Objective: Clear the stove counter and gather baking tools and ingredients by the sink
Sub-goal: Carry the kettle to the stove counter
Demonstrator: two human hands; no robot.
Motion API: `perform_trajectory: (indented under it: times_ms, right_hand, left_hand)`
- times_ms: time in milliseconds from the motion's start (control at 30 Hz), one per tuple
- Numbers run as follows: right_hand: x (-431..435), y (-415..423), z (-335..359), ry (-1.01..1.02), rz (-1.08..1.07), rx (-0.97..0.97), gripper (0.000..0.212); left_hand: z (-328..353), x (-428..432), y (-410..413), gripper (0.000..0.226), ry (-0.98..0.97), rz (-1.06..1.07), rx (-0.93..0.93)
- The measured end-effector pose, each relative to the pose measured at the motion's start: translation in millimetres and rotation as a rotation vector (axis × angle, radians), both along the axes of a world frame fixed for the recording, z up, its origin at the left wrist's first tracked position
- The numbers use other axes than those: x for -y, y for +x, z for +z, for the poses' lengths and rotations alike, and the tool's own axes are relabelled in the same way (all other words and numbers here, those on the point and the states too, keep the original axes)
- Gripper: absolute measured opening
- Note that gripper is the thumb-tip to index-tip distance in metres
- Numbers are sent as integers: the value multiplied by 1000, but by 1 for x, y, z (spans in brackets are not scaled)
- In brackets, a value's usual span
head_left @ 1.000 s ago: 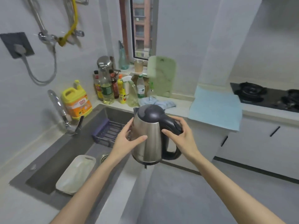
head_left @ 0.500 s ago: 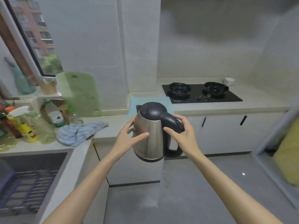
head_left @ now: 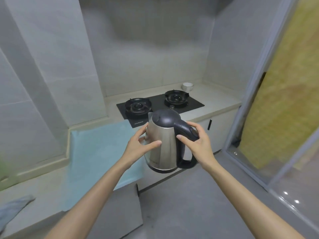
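Here, your left hand [head_left: 138, 145] cups the tapered steel kettle [head_left: 164, 147] mid-frame; your right hand [head_left: 198, 144] curls its fingers [head_left: 185, 139] round the black handle [head_left: 183, 127].

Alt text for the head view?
A person holds a steel electric kettle with a black lid in the air, left grip on its body, right grip round its handle. Beyond: black gas hob, small white bowl, pale blue mat on the beige counter.
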State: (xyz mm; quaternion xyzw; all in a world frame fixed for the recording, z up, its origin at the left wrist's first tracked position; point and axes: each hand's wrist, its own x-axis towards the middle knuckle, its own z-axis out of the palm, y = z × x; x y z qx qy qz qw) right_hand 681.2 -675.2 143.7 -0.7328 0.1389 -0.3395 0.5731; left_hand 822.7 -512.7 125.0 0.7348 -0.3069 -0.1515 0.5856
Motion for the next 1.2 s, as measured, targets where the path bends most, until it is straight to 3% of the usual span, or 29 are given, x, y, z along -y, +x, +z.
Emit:
perform_trajectory:
  times_ms: [600, 1200]
  right_hand:
    - [255, 118, 6, 13, -311, 10, 43]
    - [598, 229, -8, 12, -259, -100, 42]
  left_hand:
    - [12, 301, 157, 87, 16, -284, -12]
    - [-16, 639, 264, 82, 2, -231, -84]
